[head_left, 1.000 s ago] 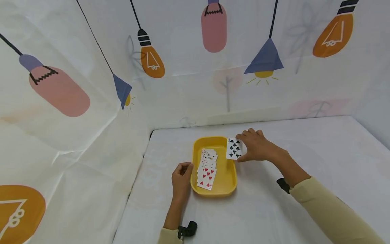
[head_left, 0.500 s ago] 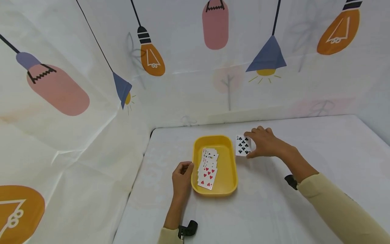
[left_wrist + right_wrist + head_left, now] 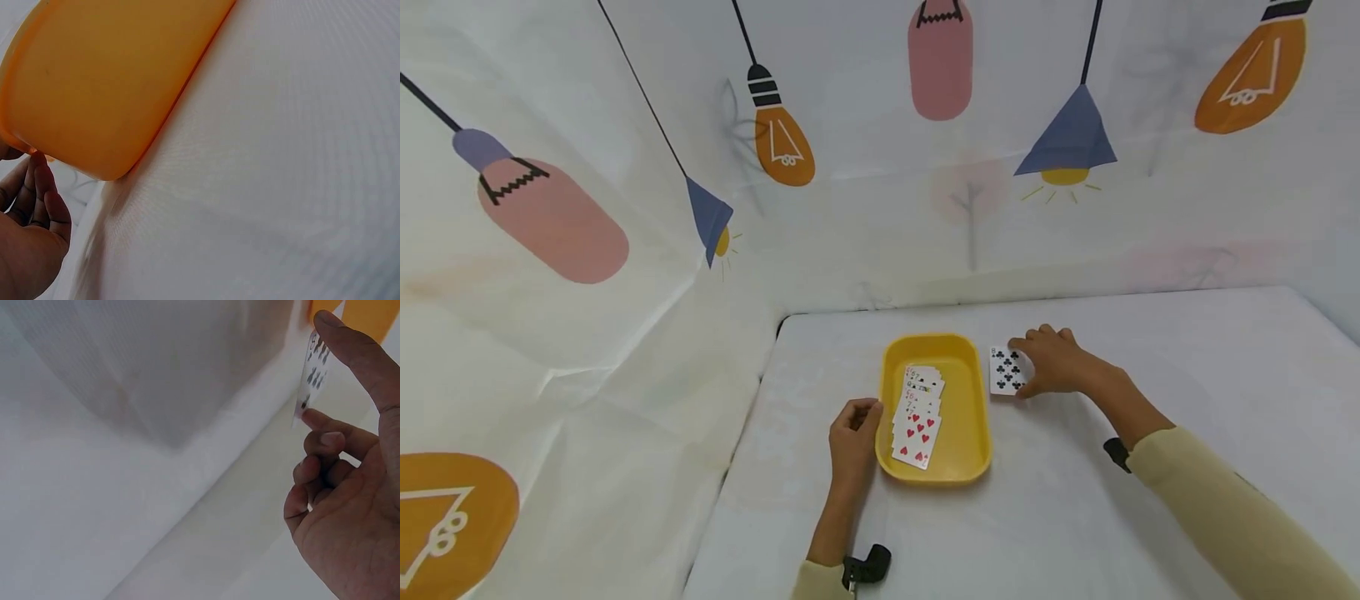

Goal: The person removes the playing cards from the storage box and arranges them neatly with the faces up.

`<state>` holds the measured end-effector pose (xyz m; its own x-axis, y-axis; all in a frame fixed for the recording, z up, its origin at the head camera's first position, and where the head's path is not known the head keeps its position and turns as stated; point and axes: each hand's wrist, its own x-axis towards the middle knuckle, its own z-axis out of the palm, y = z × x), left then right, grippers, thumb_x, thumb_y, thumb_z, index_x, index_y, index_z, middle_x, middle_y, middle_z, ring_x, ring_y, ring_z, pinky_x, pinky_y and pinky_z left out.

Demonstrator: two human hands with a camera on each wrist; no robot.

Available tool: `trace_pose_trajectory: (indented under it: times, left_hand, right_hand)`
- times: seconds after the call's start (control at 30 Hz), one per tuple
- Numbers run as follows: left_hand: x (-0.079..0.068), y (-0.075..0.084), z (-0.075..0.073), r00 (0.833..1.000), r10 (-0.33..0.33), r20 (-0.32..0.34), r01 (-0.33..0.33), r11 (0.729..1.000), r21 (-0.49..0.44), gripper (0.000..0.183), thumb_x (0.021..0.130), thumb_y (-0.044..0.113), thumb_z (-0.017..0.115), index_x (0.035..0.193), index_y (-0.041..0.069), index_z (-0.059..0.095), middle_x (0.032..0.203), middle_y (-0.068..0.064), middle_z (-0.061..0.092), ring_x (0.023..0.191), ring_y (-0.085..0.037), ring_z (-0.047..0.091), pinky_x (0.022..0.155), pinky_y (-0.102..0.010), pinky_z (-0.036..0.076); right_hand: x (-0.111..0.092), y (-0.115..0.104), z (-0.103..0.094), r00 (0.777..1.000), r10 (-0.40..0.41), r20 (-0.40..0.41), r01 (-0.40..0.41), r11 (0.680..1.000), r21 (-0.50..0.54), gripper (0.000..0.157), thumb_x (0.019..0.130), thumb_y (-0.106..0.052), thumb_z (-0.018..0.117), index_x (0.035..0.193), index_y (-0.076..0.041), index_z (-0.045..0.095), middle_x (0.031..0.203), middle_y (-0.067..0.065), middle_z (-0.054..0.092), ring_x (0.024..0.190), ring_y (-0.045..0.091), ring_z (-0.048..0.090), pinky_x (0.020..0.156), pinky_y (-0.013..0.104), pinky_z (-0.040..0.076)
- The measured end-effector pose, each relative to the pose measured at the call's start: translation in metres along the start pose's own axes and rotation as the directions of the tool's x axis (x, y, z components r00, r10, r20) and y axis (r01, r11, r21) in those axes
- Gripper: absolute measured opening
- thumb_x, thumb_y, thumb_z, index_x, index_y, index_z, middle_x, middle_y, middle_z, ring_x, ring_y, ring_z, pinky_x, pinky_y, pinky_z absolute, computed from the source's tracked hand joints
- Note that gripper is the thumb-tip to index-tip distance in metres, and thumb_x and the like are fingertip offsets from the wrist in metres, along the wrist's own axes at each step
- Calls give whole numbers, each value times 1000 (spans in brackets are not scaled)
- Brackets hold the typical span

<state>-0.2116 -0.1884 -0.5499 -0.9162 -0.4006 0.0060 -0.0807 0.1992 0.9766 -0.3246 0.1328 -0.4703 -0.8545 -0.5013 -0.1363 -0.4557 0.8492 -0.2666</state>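
A playing card [image 3: 1004, 372], the eight of clubs, lies face up at the right side of a yellow tray [image 3: 964, 454]. My right hand [image 3: 1060, 363] holds it by its right edge. In the right wrist view the thumb and index finger pinch opposite ends of this card [image 3: 314, 375], while the other fingers curl back. On the left, my left hand [image 3: 853, 442] grips the tray's rim with its fingertips, as the left wrist view of the tray [image 3: 106, 87] also shows. Overlapping playing cards [image 3: 917, 429] lie in the tray's left part, a seven of hearts in front.
The tray stands on a white-covered table [image 3: 1037, 517]. A white sheet [image 3: 880, 225] printed with lamps and bulbs hangs behind and at the left. A black strap with a small device [image 3: 868, 565] sits on the left wrist, and a dark device [image 3: 1117, 454] shows at the right one.
My right hand has carried the eight of clubs from over the tray's right rim out to the right and lowered it to the table. The left hand stays on the rim.
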Motion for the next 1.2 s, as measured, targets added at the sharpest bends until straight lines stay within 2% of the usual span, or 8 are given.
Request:
trace_pose_trajectory:
  times: [0.1,0.43,0.9,1.03,1.2]
  left_hand:
    - [-2,0,2,1000,-3,13,3,1000,2,21,95,34,69,104,15,72,95,-2,67,86,-19,59,74,-25,51]
    - [0,2,-1,1000,-2,-5,2,1000,4,19,95,32,69,103,16,72,94,-3,66,85,-21,59,73,-27,52]
    - [0,-2,1,1000,-4,4,4,1000,7,19,95,34,69,103,17,72,94,-1,67,85,-20,60,74,-27,52]
    - [0,-1,1,1000,0,-1,0,1000,9,18,95,34,69,102,18,72,94,-1,67,85,-21,60,73,-27,52]
    - [0,0,1,1000,8,-5,-8,1000,8,19,95,33,69,103,17,73,93,-2,67,84,-20,60,73,-26,52]
  right_hand:
    - [0,1,6,1000,1,20,-1,1000,-4,86,68,-40,92,136,-2,57,121,18,59,106,35,46,87,52,34]
    - [14,0,19,997,3,72,-2,1000,-11,88,68,-42,92,138,-4,56,120,16,59,105,33,47,88,52,35]
    - [12,0,25,991,22,129,-22,1000,-2,88,70,-42,90,141,-4,53,121,18,57,109,36,47,92,57,36]
    - [8,-3,20,995,16,103,-16,1000,-5,89,72,-44,89,141,-3,52,122,19,56,108,36,46,92,58,35]
    - [-1,-10,11,999,2,38,-2,1000,-4,82,77,-41,85,140,0,53,119,18,55,108,37,44,89,56,34]
